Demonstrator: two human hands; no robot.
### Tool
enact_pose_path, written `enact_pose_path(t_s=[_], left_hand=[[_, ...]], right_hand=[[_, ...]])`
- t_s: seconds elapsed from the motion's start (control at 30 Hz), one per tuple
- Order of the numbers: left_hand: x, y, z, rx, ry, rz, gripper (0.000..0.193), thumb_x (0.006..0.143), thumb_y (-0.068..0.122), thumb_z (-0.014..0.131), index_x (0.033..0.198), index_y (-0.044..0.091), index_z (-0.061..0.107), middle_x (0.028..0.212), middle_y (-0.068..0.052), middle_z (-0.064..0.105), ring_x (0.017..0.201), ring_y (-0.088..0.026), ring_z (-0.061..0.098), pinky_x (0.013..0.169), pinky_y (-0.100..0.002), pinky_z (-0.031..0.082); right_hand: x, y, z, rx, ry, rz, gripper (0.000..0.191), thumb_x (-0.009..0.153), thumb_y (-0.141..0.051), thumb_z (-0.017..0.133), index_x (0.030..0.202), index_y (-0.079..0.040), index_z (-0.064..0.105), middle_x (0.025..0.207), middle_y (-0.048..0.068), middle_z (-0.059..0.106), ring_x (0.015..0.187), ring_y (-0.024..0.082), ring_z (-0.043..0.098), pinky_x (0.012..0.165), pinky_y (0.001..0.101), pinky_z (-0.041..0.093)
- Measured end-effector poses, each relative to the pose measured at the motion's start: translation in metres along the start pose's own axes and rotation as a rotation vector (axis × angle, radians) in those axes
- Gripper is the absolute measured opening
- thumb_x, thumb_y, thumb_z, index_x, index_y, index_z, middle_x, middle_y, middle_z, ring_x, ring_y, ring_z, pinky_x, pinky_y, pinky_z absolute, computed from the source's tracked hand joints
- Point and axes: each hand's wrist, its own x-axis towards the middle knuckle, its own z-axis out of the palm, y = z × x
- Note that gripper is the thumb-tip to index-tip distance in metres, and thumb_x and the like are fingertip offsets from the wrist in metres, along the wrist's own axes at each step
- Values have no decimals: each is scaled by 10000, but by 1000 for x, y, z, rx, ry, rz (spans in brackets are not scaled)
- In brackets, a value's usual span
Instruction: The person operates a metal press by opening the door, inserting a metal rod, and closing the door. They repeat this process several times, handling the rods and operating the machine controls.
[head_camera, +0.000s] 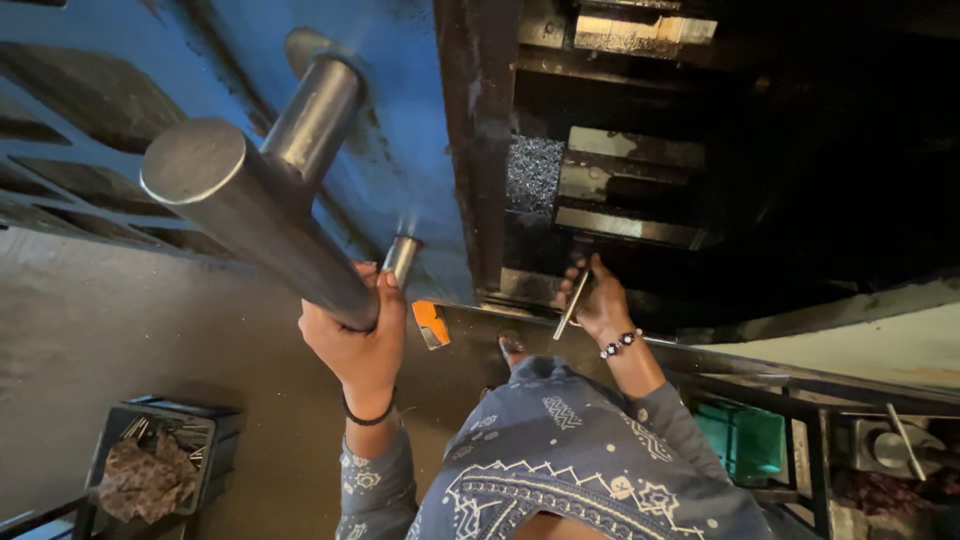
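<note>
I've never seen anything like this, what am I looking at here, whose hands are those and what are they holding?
This is a single picture from a camera worn on a person's head, looking down at their own two hands and patterned blue-grey sleeves. The left hand has its grip closed around a thick steel lever handle that sticks out from a big blue machine. The right hand holds a thin metal rod at the dark, open part of the machine, where a patch of metal shavings shows. Down on the floor at the lower left stands a black crate with a crumpled rag in it. At the lower right sits a green bin.
</note>
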Motion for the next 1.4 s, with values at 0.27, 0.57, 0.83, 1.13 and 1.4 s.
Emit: enact_pose_path(t_s=[0.27, 0.57, 0.83, 1.13, 1.4], left_hand=[[9, 15, -4, 66, -29, 47, 135, 862, 19, 799, 937, 19, 686, 916, -88, 719, 804, -230, 713, 794, -325, 539], [17, 21, -4, -87, -85, -76, 144, 817, -13, 814, 881, 1, 685, 802, -76, 683, 676, -151, 638, 673, -271, 503], [25, 25, -6, -122, -115, -23, 116, 818, -29, 792, 852, 6, 686, 852, -81, 710, 736, -164, 690, 719, -280, 535], [10, 36, 3, 224, 42, -37, 164, 897, 49, 828, 998, -5, 711, 875, -77, 702, 724, -164, 673, 716, -283, 505], [-15, 47, 41, 219, 353, -122, 171, 1005, -22, 754, 1110, -56, 623, 1001, -93, 652, 912, -190, 636, 866, -289, 514]], right_hand=[[14, 1, -13, -355, -235, 101, 328, 952, -489, 657, 890, -168, 634, 704, -26, 561, 533, 118, 478, 487, 302, 370], [28, 1, 20, -467, -228, -103, 146, 898, -182, 708, 916, -69, 617, 754, 0, 628, 483, 93, 412, 449, 291, 367], [55, -12, 46, -384, -381, -157, 300, 1034, -322, 605, 1084, -30, 652, 648, -40, 387, 545, 116, 414, 543, 309, 385], [60, -57, 46, -320, -481, -206, 419, 1015, -491, 542, 1140, -106, 651, 719, -10, 507, 652, 170, 547, 656, 367, 492], [76, -108, 91, -459, -641, -275, 542, 1004, -538, 553, 1327, -105, 611, 956, 32, 683, 861, 168, 649, 723, 339, 515]])
